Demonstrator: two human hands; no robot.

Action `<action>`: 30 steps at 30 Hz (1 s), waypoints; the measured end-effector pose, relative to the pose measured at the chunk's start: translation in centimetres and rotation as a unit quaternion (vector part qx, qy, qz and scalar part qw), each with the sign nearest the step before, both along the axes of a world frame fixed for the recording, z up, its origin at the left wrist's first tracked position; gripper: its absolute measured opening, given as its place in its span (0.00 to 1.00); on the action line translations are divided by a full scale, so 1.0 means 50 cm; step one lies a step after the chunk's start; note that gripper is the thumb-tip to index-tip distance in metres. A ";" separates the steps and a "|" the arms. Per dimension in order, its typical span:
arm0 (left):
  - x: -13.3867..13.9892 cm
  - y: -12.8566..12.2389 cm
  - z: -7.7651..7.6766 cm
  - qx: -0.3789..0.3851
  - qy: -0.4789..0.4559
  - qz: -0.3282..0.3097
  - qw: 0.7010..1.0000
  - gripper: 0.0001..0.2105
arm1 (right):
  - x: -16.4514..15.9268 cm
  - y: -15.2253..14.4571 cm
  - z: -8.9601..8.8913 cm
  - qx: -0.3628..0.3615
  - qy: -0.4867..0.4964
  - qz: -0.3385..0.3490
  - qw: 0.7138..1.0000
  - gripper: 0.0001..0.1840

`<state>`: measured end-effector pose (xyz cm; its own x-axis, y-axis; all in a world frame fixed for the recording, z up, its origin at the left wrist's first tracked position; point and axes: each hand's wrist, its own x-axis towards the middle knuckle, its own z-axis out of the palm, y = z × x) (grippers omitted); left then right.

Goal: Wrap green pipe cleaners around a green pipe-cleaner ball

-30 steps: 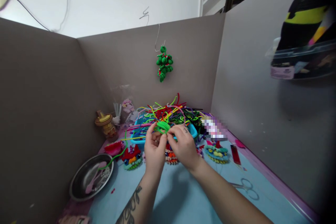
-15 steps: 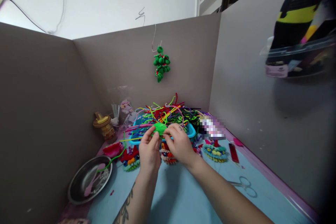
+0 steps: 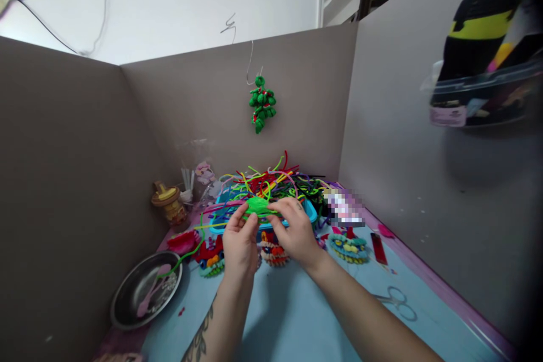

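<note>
The left hand (image 3: pixel 241 243) and right hand (image 3: pixel 292 232) pinch opposite ends of a bright green fuzzy bundle (image 3: pixel 257 205), held over the worktop (image 3: pixel 271 317) toward its far edge. It is already gathered into an oval, though its ends, partly hidden, may be unsecured; loose stems (image 3: pixel 271 175) heap the blue tray (image 3: pixel 314 213) along that edge, not yet worked.

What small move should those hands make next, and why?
Perhaps gently adjust the right end of the green fuzzy piece with the right hand: it is right at that end, while the left hand holds the opposite side.
</note>
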<state>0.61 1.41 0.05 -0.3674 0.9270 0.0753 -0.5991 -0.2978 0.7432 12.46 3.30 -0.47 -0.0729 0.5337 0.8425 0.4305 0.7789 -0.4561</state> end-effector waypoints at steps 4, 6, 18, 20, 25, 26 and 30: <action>0.001 -0.003 0.002 0.005 -0.005 -0.025 1.000 0.23 | 0.002 0.003 -0.001 0.030 -0.024 0.000 0.999 0.06; 0.002 -0.004 0.002 0.003 -0.011 -0.030 0.999 0.23 | 0.002 0.004 -0.001 0.037 -0.019 0.002 0.999 0.06; 0.002 0.001 -0.002 0.015 0.006 0.011 1.000 0.24 | 0.008 0.007 0.006 -0.015 0.033 0.034 0.999 0.07; -0.008 0.005 0.000 0.017 -0.010 0.014 1.000 0.23 | 0.017 0.012 0.008 -0.022 0.034 0.021 0.999 0.07; -0.028 0.011 0.010 -0.007 -0.057 0.007 0.998 0.19 | 0.038 0.031 0.008 -0.083 -0.014 0.039 0.996 0.10; -0.029 0.011 0.013 -0.016 -0.068 0.004 0.998 0.18 | 0.039 0.034 0.006 -0.094 -0.022 0.042 0.994 0.09; -0.027 0.010 0.019 -0.043 -0.083 0.004 0.996 0.16 | 0.042 0.045 -0.001 -0.100 -0.019 0.024 0.994 0.08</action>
